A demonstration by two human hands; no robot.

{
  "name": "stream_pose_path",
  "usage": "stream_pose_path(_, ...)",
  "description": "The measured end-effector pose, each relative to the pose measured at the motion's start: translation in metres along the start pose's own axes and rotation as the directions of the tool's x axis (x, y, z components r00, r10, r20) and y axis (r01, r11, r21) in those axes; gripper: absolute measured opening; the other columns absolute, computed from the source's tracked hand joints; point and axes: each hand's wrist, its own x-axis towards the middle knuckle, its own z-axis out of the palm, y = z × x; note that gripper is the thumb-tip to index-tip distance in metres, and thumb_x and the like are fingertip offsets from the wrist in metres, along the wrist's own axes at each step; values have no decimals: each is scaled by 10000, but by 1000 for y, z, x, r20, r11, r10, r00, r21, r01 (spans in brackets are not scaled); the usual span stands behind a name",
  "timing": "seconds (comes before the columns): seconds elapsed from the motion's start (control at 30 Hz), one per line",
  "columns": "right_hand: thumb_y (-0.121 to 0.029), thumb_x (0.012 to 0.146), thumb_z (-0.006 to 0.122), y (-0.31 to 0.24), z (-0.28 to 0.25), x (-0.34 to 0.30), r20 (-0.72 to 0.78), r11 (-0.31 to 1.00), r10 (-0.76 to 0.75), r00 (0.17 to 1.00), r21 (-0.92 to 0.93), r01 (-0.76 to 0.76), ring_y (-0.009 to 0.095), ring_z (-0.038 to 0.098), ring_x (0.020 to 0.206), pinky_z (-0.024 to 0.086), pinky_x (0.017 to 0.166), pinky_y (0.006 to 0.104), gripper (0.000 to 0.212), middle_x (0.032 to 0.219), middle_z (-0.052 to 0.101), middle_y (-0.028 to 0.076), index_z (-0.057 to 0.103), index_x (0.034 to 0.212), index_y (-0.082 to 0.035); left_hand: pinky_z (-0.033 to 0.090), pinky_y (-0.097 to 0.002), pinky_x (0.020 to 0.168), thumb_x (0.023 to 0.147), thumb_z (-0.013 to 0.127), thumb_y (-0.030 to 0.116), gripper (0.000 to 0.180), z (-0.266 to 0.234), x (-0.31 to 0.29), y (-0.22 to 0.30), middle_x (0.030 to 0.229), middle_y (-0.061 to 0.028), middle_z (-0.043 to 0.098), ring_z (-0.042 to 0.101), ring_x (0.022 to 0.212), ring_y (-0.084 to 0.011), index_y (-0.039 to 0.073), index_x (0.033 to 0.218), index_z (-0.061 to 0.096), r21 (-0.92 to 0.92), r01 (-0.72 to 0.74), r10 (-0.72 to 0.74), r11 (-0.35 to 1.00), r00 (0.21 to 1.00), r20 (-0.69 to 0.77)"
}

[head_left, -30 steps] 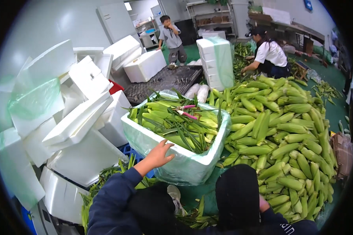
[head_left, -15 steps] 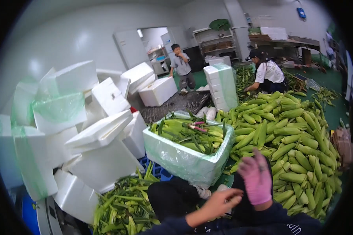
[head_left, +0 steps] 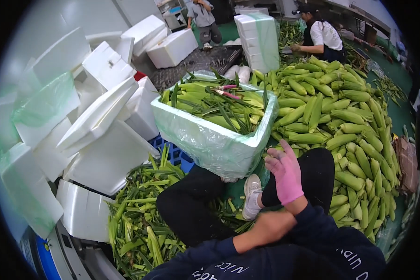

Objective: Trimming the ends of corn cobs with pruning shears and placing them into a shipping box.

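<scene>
My right hand (head_left: 286,175) wears a pink glove with greyish fingertips. It is raised between my knees and the foam box, fingers stretched upward, holding nothing. My left hand (head_left: 274,225) is bare and lies against my right wrist by the dark sleeve cuff; its fingers are hidden and blurred. Beyond the hands stands a white foam box (head_left: 205,137) lined with thin green plastic film, full of corn ears and green husks. A tool with two pink handles (head_left: 228,94) rests on the husks. To the right rises a large pile of corn ears (head_left: 354,123) in pale green husks.
Stacked white foam boxes (head_left: 109,156) fill the left side. Loose husks (head_left: 144,219) lie heaped on the floor left of my legs. A co-worker (head_left: 319,35) crouches behind the corn pile. Another person (head_left: 203,21) stands at the back beside a dark pallet (head_left: 196,65).
The view has tipped downward. My left hand has moved from in front of the gloved hand down to the right wrist. The gloved right hand stays raised, fingers stretched.
</scene>
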Motion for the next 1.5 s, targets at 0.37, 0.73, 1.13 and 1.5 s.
stream_pose_path(0.37,-321,1042,406,33,49,293,490,621,-270,829,-569,539,215,600,1061,432,980,328,432,1156,651,108,610,1180,34,422,-333,526,908,614,109,135,-117,89,-165,662,-131,540,514,545,-209,-2,834,592,-80,466,-455,881,788,-416)
stream_pose_path(0.73,-397,803,647,86,90,403,510,137,142,848,-859,493,372,660,856,513,763,430,396,929,677,215,680,989,-49,453,-458,830,784,559,21,287,-222,219,-422,991,-144,584,556,966,-351,43,1066,605,806,192,-253,559,966,-55)
stream_pose_path(1.13,-119,832,703,-50,-15,132,195,774,-21,981,-617,139,66,495,664,418,594,250,151,721,557,-18,624,916,-21,412,-380,1011,1006,476,287,476,-17,138,-228,1264,-184,537,554,1156,-261,-12,1371,409,-552,460,-502,695,861,85)
stream_pose_path(1.5,-35,847,643,-2,-77,59,291,907,402,868,7,-422,248,563,1087,458,961,400,527,1155,586,106,431,1329,-38,499,-461,675,854,631,256,208,-55,90,-183,890,-163,604,612,835,-369,59,920,612,359,178,-335,916,831,444)
